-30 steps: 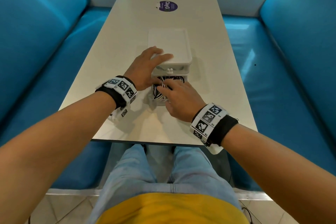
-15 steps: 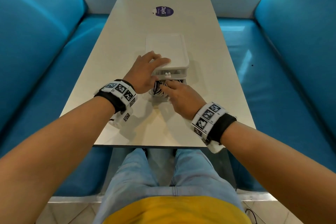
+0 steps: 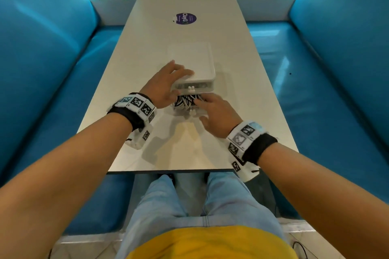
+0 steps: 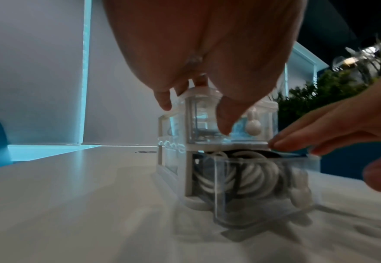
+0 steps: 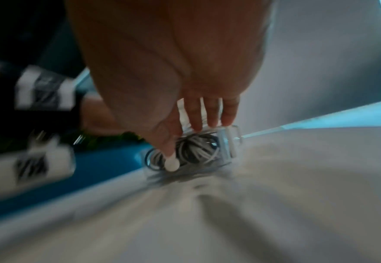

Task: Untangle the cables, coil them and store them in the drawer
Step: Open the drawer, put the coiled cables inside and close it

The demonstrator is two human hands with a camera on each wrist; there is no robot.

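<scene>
A small white drawer unit (image 3: 193,63) (image 4: 207,99) stands mid-table. Its clear lower drawer (image 3: 183,111) (image 4: 263,195) is part-way out and holds coiled black and white cables (image 3: 186,101) (image 4: 248,174) (image 5: 198,147). My left hand (image 3: 166,84) (image 4: 207,44) rests flat on the unit's top left corner, thumb against the upper drawer's front. My right hand (image 3: 216,113) (image 5: 173,62) lies with straight fingers over the drawer's right rim. Its thumb touches the white knob (image 5: 172,164) on the drawer front. Neither hand grips a cable.
The pale table (image 3: 189,153) runs away from me, with a round purple sticker (image 3: 185,18) beyond the unit. Blue padded benches (image 3: 52,69) (image 3: 336,69) flank it. Green plants (image 4: 320,92) show behind in the left wrist view. My knees sit under the near edge.
The lower drawer has slid part of the way into the unit. My right hand has shifted to the drawer's right side, uncovering the cables. My left hand has stayed on the unit.
</scene>
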